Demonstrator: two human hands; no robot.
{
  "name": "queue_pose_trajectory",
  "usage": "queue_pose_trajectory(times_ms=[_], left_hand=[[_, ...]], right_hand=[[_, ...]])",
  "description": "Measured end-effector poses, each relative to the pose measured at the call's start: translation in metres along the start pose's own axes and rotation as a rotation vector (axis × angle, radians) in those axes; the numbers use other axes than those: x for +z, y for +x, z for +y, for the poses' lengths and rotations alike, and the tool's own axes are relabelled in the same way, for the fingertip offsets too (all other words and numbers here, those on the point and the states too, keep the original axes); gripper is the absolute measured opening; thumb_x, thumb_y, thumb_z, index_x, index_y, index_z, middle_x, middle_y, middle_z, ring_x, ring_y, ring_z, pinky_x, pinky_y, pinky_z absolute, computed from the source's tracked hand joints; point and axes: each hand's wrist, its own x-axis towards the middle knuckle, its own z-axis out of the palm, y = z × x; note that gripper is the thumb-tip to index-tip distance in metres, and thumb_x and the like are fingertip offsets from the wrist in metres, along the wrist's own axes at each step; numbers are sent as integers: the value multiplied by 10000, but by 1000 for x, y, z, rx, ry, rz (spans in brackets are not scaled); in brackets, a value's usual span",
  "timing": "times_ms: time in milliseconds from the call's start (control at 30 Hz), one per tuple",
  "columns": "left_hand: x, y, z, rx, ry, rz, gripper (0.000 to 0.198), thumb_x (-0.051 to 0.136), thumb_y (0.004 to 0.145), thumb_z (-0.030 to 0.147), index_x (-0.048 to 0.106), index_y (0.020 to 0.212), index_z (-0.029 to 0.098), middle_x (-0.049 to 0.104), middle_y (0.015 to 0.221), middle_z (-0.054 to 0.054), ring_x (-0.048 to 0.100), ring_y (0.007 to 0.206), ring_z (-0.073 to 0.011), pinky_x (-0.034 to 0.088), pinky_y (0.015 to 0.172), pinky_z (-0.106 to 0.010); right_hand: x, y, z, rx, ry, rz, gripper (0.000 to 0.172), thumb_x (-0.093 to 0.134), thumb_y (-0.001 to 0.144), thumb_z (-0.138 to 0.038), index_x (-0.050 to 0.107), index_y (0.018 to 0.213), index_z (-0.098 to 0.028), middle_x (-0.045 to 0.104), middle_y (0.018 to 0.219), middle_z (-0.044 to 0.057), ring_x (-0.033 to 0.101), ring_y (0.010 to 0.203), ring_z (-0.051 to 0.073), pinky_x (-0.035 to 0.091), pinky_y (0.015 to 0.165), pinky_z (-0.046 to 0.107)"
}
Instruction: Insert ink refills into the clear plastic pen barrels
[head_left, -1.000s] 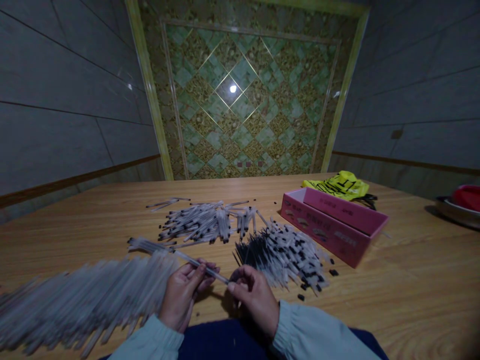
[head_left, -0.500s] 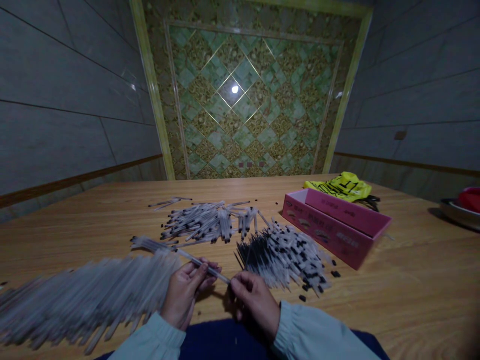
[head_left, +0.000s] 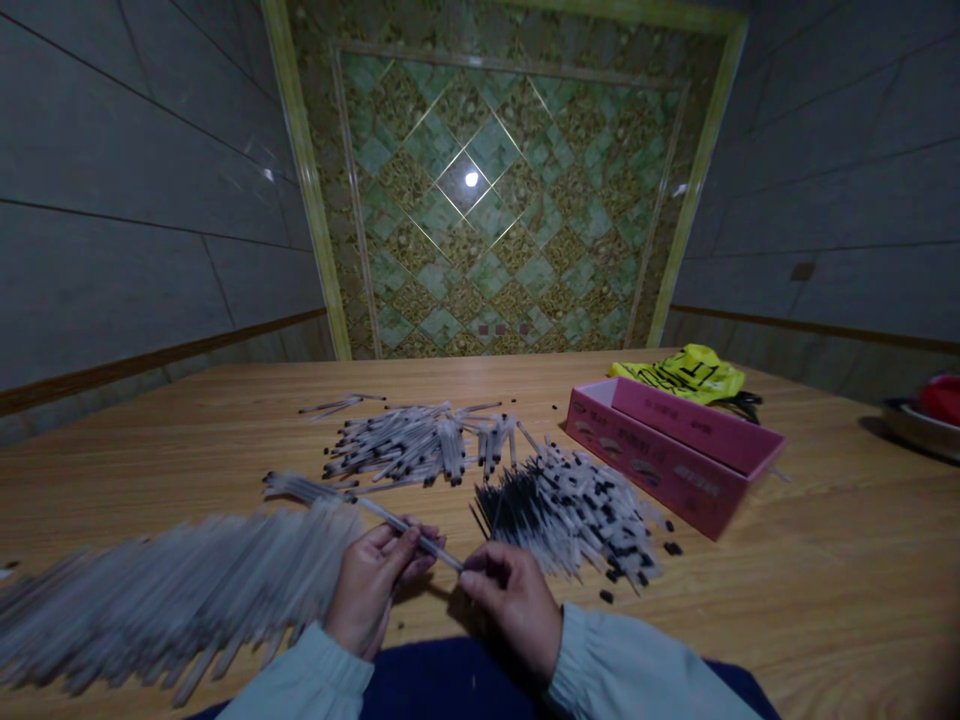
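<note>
A slim translucent pen barrel [head_left: 386, 514] with a dark far end slants through my left hand [head_left: 382, 575], whose thumb and fingers are closed around its middle. At the near end of the barrel, my right hand [head_left: 514, 595] pinches with thumb and forefinger; any small part between those fingertips is hidden. Left of my hands lies a wide heap of clear tubes [head_left: 187, 585]. Beside my right hand is a pile of thin white pieces [head_left: 566, 510] with black tips and caps. Beyond, black-ended pens [head_left: 397, 443] lie bunched together.
A pink open box [head_left: 660, 455] stands at the right on the wooden table [head_left: 840, 540], with a yellow plastic bag [head_left: 682, 372] behind it. Small black caps [head_left: 606, 596] lie loose near the right pile. A bowl with something red [head_left: 937, 410] sits at the far right edge.
The right fingers have shifted slightly at the barrel's near end, with thumb and forefinger bent differently. My left hand keeps its hold, and the piles look the same.
</note>
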Motion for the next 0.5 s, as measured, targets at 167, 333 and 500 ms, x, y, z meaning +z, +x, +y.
queue_pose_trajectory(times_ms=[167,333,500], left_hand=[[0,1,-1,-10,-12,-1,331,767,582,327,604,786,124,720,754,-62,687,769,-213,551,647,-253],[-1,2,0,-8,-8,-3,332,767,587,320,605,795,119,717,746,-56,684,747,-189,547,630,-227],[0,0,0,-17,-23,6,333,775,576,316,605,786,121,711,723,-47,679,716,-171,545,620,-219]], right_hand=[[0,0,0,35,78,-50,406,641,665,-527,537,724,-139,543,551,-22,429,394,63,286,368,179],[0,0,3,39,105,-61,428,611,693,-541,535,648,-123,523,466,-22,405,319,51,281,330,171],[2,-2,0,88,144,-29,442,683,611,-538,517,698,-138,470,442,-63,413,306,60,318,316,171]])
